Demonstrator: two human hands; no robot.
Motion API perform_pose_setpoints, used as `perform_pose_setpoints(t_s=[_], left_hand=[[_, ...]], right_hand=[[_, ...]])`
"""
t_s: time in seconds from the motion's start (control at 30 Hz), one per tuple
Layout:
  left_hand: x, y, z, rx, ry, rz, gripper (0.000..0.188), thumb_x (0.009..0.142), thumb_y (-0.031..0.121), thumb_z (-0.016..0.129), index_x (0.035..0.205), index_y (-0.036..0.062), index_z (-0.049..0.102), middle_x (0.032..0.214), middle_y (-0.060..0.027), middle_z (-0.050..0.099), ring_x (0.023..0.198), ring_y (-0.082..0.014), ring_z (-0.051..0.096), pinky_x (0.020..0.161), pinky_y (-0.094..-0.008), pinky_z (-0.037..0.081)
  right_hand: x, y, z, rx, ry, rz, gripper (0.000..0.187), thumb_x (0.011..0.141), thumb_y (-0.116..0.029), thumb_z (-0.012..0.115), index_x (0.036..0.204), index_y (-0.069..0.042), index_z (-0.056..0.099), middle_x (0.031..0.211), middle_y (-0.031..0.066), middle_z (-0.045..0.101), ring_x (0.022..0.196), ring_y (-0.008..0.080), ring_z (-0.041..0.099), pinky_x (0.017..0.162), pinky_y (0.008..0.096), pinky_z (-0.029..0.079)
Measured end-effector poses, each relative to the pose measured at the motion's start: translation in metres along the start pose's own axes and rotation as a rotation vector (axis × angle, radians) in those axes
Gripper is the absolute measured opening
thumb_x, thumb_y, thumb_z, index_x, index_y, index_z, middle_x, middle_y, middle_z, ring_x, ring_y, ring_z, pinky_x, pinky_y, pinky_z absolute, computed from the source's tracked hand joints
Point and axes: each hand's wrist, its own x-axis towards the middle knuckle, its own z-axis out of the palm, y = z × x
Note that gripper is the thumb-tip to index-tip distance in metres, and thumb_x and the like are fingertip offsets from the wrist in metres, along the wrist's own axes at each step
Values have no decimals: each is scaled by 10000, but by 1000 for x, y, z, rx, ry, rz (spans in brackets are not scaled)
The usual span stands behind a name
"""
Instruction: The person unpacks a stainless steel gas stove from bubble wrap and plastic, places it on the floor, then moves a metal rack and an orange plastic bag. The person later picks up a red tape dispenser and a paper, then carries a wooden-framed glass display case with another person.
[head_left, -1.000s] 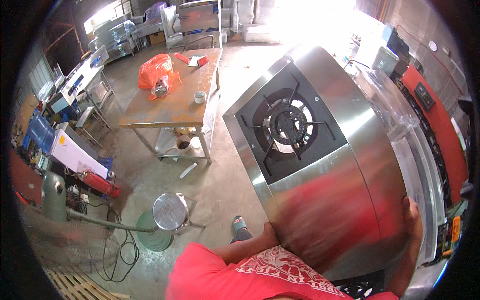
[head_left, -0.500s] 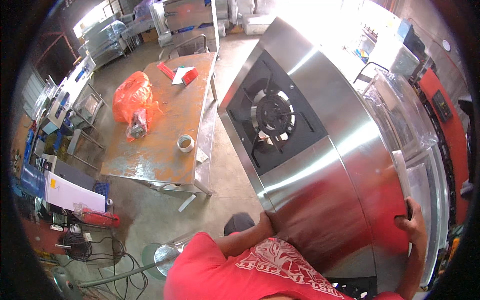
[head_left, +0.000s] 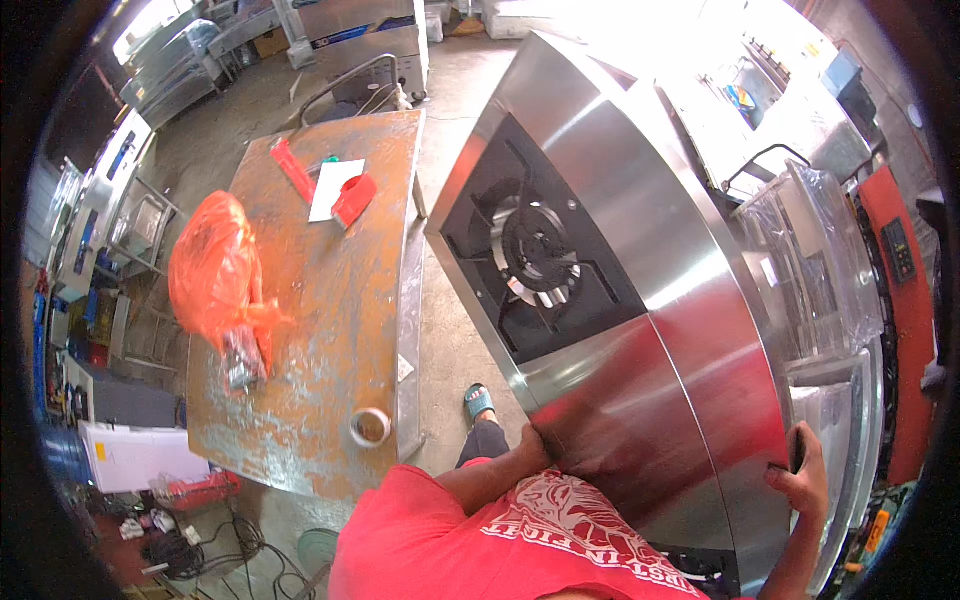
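A large stainless-steel gas stove (head_left: 700, 250) stands tilted in front of me, against my red shirt. Its visible burner (head_left: 538, 245) sits in a black panel under a dark pan support; part of a second one shows beside my shirt at the lower edge. My right hand (head_left: 803, 475) is closed round the stove's right edge, thumb on the near side. At the left edge, my left hand (head_left: 537, 447) grips low down by my body, its fingers mostly hidden beneath the steel.
Left of the stove is a worn brown table (head_left: 310, 400) bearing an orange plastic bag (head_left: 218, 265), a tape roll (head_left: 370, 428) and a red tape dispenser (head_left: 353, 200). Plastic-wrapped steel units (head_left: 815, 270) line the right. Cables (head_left: 235, 550) lie on the floor at lower left.
The stove and I have moved forward along the table, whose tape roll now appears nearer me. A sandalled foot has come into view. Both hands keep their places on the stove.
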Motion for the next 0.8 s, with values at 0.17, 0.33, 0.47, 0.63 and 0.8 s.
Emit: perform_pose_setpoints(t_s=[0.17,0.33,0.47,0.63,0.8], left_hand=[[44,83,18,38,11,30,688,941,463,270,1491,70,397,1550,-105,397,1438,-304,330,1212,-452,180],[110,155,35,205,-88,59,698,942,469,264,1506,73,378,1563,-100,381,1453,-297,311,1218,-445,167],[155,181,62,600,-25,236,692,919,466,301,1482,81,418,1541,-119,412,1421,-315,370,1197,-433,246],[197,206,91,932,-14,441,736,939,528,268,1465,37,422,1509,-164,437,1367,-350,435,1169,-461,308],[226,238,100,-11,224,94,889,914,708,252,1481,37,395,1510,-175,426,1355,-377,444,1158,-480,325]], right_hand=[[91,-42,11,-56,-5,10,503,492,-311,770,797,-63,457,699,3,425,651,129,404,580,289,341],[175,-65,22,-158,-2,-39,605,506,-389,834,833,-18,485,677,80,472,639,216,475,613,373,409],[232,-76,25,-214,-37,-22,625,516,-404,871,841,-1,522,711,126,584,651,224,547,632,391,452],[270,-103,35,-162,-163,-7,665,495,-440,915,826,5,548,693,112,596,633,204,576,605,356,466],[298,-119,69,45,-378,294,449,777,-392,807,855,0,602,699,94,620,672,164,611,624,314,483]])
